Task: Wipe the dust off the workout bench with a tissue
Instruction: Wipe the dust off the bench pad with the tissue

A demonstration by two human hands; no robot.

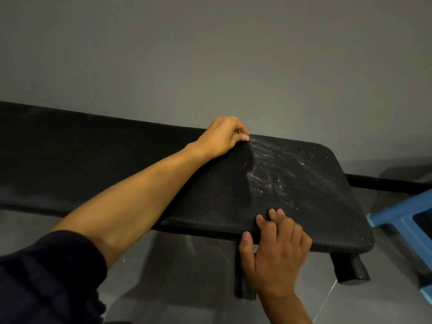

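On bench [233, 195], left hand [222, 136] grips tissue [245, 136].

Plain grey wall [210, 54] fills top half, dim even light. Grey tile floor [175, 265] w/ pale seams below. Blue plastic stool [402, 220] at right edge, partly cut off.

Dark navy sleeve [46, 277], pushed up

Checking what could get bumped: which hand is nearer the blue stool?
Right. The right hand rests on the bench's near edge, toward the blue stool; the left hand is at the far edge.
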